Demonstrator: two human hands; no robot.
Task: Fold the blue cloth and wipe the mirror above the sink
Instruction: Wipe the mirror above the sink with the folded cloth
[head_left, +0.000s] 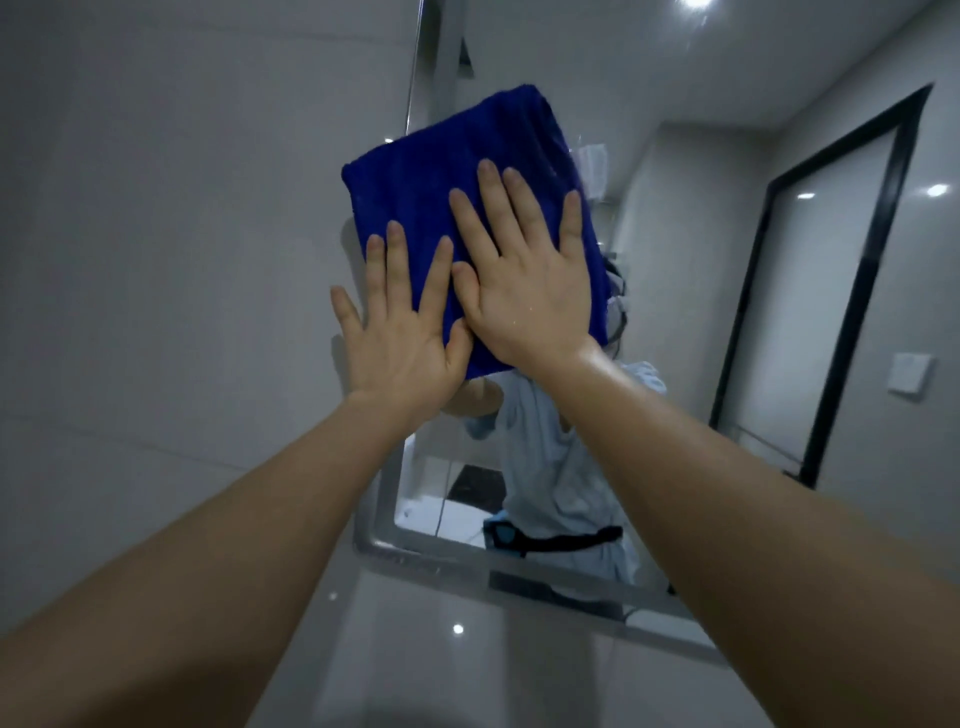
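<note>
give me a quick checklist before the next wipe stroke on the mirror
1. Cloth folded: ok, a squarish pad.
2. Cloth flat against mirror: ok.
3. Left hand pressing cloth: ok, fingers straight, little finger off the cloth's edge.
4. Right hand pressing cloth: ok, palm and straight fingers on it.
5. Room to wipe: ok, mirror runs on to the right and below.
6. Streaks on mirror: cannot tell.

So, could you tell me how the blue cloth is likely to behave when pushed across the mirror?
Probably floppy: the blue cloth lies folded flat under the left hand and right hand. It likely glides over the smooth mirror, slumping if released.
</note>
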